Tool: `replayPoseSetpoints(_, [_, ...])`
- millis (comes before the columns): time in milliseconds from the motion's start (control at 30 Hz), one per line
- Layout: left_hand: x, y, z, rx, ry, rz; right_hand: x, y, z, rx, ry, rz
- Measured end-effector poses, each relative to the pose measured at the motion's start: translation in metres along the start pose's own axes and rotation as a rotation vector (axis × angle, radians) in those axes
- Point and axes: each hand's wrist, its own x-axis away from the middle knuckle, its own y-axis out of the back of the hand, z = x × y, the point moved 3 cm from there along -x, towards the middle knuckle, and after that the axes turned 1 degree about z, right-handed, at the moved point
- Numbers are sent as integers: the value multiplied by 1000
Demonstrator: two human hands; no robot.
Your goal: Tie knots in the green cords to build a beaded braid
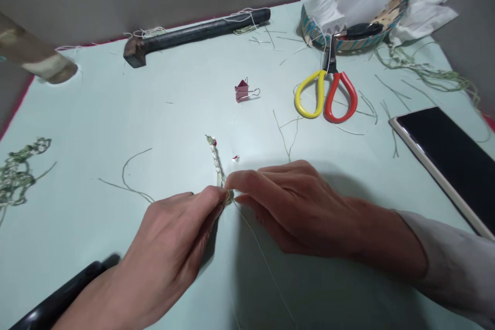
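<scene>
The left hand [174, 232] and the right hand [294, 206] are almost closed. Each grip pinches the low end of a thin, pale green braided cord [215, 164] with the fingers. The cord lies on the pale green surface [116, 113]. Farther off sit a small red metal binder clip [242, 91], yellow and red handled scissors [324, 97], and a round woven basket [328, 41].

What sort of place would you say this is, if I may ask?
It looks like a craft table, probably at home: scissors, loose green cord and a small braid lie on it, with a woven basket at the back.
</scene>
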Motion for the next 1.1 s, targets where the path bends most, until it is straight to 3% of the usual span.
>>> replayPoseSetpoints(167, [1, -3, -2, -100, -86, 50, -2, 1, 0, 10, 15, 22])
replayPoseSetpoints(567, [4, -1, -1, -106, -122, -39, -6, 3, -13, 237, -13, -53])
replayPoseSetpoints(667, [5, 0, -1, -109, -110, -46, -5, 8, -15, 261, -60, -161])
replayPoseSetpoints(767, [5, 2, -2, -104, -107, -58, -3, 12, -6, 212, -4, -258])
replayPoseSetpoints(933, [3, 3, -5, -85, -117, -87, -5, 2, 10, 97, 126, -71])
replayPoseSetpoints(1100, [3, 4, -4, -96, -133, -118, -14, -8, 7, 167, 102, -85])
